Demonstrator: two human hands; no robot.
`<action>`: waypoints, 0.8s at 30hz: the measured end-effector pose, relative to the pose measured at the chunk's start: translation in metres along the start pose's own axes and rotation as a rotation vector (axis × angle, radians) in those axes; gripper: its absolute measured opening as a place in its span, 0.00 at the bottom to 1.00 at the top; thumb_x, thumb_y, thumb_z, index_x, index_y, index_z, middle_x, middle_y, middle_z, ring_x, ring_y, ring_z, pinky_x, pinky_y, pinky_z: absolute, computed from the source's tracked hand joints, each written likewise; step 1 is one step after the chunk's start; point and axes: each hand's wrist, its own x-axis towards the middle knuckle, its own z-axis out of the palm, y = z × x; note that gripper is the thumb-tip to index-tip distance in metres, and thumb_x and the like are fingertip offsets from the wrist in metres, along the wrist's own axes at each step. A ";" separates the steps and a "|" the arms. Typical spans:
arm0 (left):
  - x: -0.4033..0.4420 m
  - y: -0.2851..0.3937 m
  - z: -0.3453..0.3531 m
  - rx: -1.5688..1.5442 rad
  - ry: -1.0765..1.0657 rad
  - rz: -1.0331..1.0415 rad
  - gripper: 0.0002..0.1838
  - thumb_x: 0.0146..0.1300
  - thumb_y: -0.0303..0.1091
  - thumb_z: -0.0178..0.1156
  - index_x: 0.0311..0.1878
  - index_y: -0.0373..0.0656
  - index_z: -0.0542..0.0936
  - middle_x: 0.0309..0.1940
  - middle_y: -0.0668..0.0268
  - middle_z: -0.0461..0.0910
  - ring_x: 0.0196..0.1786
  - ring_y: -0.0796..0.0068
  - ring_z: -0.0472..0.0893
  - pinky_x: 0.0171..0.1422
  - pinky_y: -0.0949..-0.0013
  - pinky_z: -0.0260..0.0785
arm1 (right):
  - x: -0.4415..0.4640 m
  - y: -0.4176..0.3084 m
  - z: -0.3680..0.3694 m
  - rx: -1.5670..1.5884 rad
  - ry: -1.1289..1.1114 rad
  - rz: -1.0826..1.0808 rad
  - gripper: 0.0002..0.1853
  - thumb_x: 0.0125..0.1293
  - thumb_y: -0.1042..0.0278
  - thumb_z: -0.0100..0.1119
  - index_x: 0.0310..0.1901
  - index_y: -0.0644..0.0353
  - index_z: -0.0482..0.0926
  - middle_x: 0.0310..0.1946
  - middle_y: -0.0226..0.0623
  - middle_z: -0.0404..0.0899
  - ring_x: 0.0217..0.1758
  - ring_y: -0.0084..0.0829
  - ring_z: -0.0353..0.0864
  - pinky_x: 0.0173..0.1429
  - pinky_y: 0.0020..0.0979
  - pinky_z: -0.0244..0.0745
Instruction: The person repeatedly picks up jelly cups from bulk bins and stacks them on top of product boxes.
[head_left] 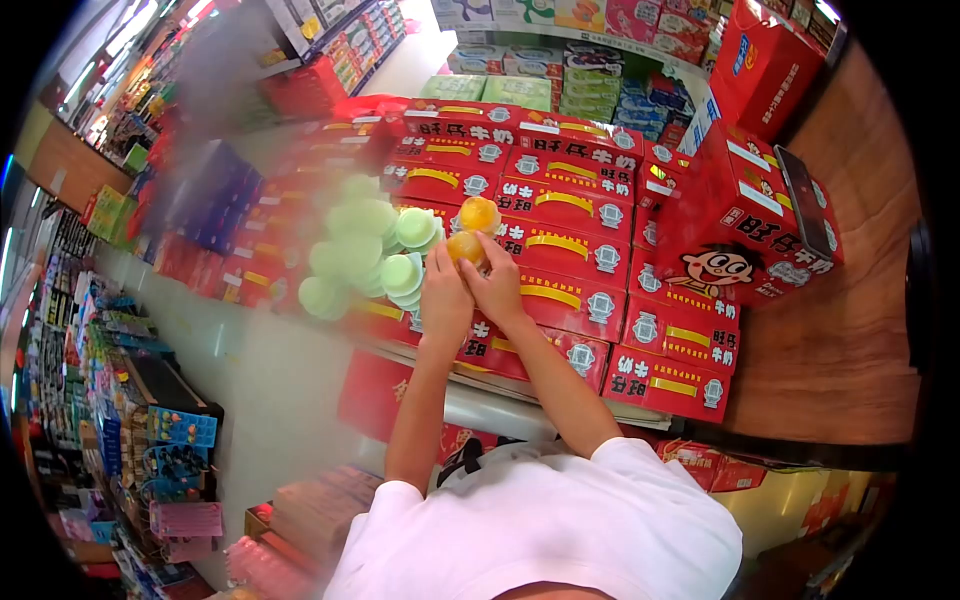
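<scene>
Both hands meet over red milk cartons. My left hand (446,292) and my right hand (498,285) have their fingers closed around a round, glossy yellow-orange thing (465,249), its exact kind unclear. A second yellow-orange round thing (479,215) lies just beyond it, beside the right fingertips. Left of my left hand are stacks of pale green cup-like pieces (402,272), with another green stack (416,229) slightly farther off. More green pieces (350,240) farther left are blurred. Under everything spread the red milk cartons (555,245) with yellow handles.
At the right, a phone (805,200) lies on an upright red carton (745,225) on a brown wooden surface (815,340). Green boxes (515,92) stand behind the cartons. Store shelves (100,400) line the left, beyond a pale floor (265,390).
</scene>
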 end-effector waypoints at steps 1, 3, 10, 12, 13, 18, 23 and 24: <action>-0.007 0.002 -0.005 0.001 0.014 0.001 0.28 0.64 0.25 0.56 0.67 0.28 0.63 0.61 0.41 0.69 0.63 0.40 0.71 0.66 0.52 0.66 | -0.001 0.001 -0.001 -0.016 -0.004 -0.004 0.29 0.59 0.65 0.67 0.61 0.69 0.74 0.56 0.56 0.78 0.60 0.52 0.76 0.65 0.42 0.70; -0.029 0.009 -0.019 0.118 0.030 0.101 0.29 0.64 0.25 0.57 0.66 0.28 0.63 0.61 0.41 0.69 0.63 0.40 0.71 0.66 0.52 0.66 | -0.001 -0.001 -0.003 0.002 -0.022 -0.009 0.30 0.59 0.64 0.67 0.61 0.70 0.73 0.57 0.57 0.78 0.60 0.52 0.76 0.66 0.43 0.70; -0.168 -0.020 -0.077 0.009 0.205 0.129 0.26 0.65 0.31 0.62 0.65 0.35 0.68 0.59 0.46 0.71 0.61 0.46 0.73 0.66 0.54 0.67 | -0.026 -0.030 -0.014 -0.156 0.141 -0.234 0.26 0.61 0.68 0.67 0.60 0.66 0.75 0.52 0.50 0.81 0.52 0.42 0.82 0.57 0.36 0.76; -0.226 -0.050 -0.093 -0.009 0.205 -0.055 0.24 0.65 0.30 0.62 0.62 0.35 0.70 0.57 0.46 0.73 0.58 0.47 0.75 0.63 0.54 0.69 | -0.061 -0.048 -0.009 0.004 0.201 -0.229 0.22 0.60 0.71 0.67 0.57 0.65 0.77 0.49 0.48 0.81 0.48 0.37 0.82 0.54 0.35 0.78; -0.254 -0.057 -0.106 0.023 0.194 -0.144 0.24 0.64 0.30 0.62 0.61 0.35 0.70 0.55 0.47 0.73 0.57 0.47 0.76 0.62 0.54 0.69 | -0.085 -0.053 -0.004 0.019 0.177 -0.236 0.22 0.60 0.71 0.67 0.57 0.65 0.77 0.49 0.48 0.81 0.48 0.37 0.82 0.54 0.35 0.78; -0.415 -0.101 -0.150 0.157 0.165 -0.456 0.23 0.62 0.31 0.64 0.59 0.35 0.72 0.53 0.47 0.75 0.54 0.48 0.77 0.60 0.53 0.70 | -0.228 -0.076 0.014 -0.066 -0.929 -0.082 0.20 0.62 0.63 0.64 0.53 0.65 0.77 0.45 0.50 0.81 0.48 0.45 0.82 0.54 0.39 0.76; -0.537 -0.075 -0.178 0.445 -0.430 -0.869 0.28 0.62 0.48 0.63 0.57 0.36 0.73 0.53 0.46 0.77 0.54 0.44 0.78 0.58 0.51 0.72 | -0.339 -0.099 0.037 -0.492 -2.062 -0.377 0.30 0.64 0.48 0.60 0.57 0.67 0.74 0.51 0.56 0.79 0.55 0.53 0.79 0.58 0.47 0.75; -0.560 -0.071 -0.177 0.433 -0.403 -0.912 0.28 0.62 0.48 0.63 0.57 0.36 0.73 0.53 0.46 0.77 0.54 0.44 0.78 0.58 0.51 0.72 | -0.359 -0.114 0.041 -0.629 -2.256 -0.397 0.31 0.64 0.47 0.59 0.59 0.66 0.72 0.52 0.57 0.78 0.57 0.53 0.78 0.59 0.48 0.74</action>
